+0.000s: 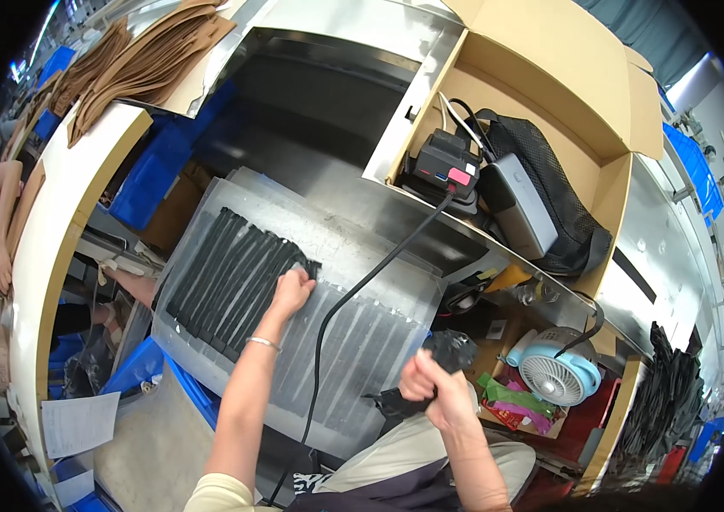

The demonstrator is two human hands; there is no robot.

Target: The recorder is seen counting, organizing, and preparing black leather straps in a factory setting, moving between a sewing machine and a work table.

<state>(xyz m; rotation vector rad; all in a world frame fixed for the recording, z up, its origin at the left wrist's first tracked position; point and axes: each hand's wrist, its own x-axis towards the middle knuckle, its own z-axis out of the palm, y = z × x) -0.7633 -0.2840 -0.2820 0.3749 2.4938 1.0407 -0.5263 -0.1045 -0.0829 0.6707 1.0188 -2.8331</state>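
Observation:
A translucent plastic sheet (pixel 341 294) lies tilted in front of me, on what looks like a stack of similar sheets. Several black strips (pixel 225 282) lie side by side on its left half; its right half shows pale and dark stripe marks. My left hand (pixel 294 292) is closed in a pinch on the top end of the rightmost black strip (pixel 312 270). Lower right, over my lap, my right hand (pixel 440 388) is closed around a bunch of black strips (pixel 452 348), whose ends stick out above the fist and to its left.
A black cable (pixel 321 341) hangs across the sheet from an open cardboard box (pixel 541 72) holding a grey power bank (pixel 520 205) and a black mesh pouch (pixel 533 145). A light-blue fan (pixel 557 375) stands at right, near hanging black strips (pixel 665 410). Brown pieces (pixel 144 60) lie far left.

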